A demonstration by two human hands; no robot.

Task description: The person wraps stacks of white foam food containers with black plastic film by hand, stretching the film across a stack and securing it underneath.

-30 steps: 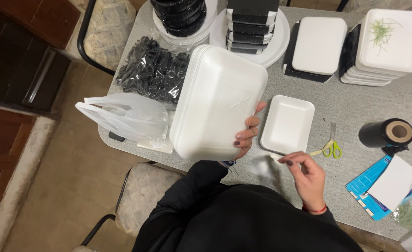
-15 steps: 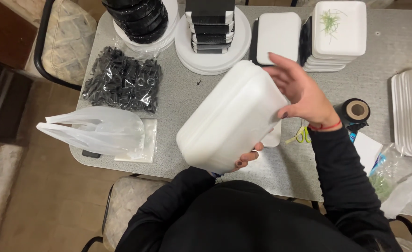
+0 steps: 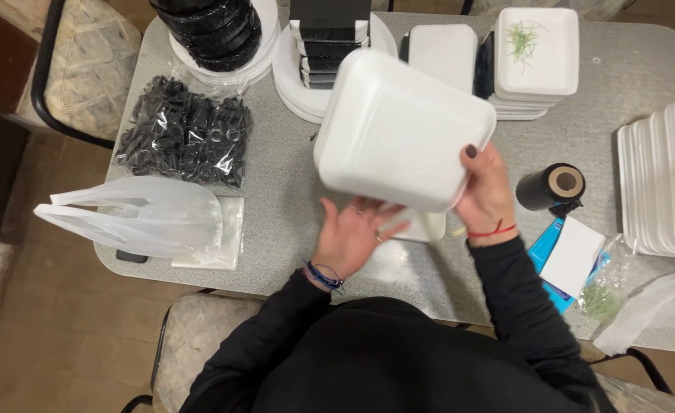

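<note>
The white foam box (image 3: 402, 126) is up in the air in the middle of the frame, over the grey desk (image 3: 292, 191). The right hand (image 3: 486, 191) grips its right edge, thumb on top. The left hand (image 3: 353, 233) is open with fingers spread, just under the box, near a small white tray (image 3: 423, 226).

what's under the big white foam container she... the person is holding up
Under the foam container, the left hand and an edge of a small white tray show on the table; the tray's remainder is covered.
</note>
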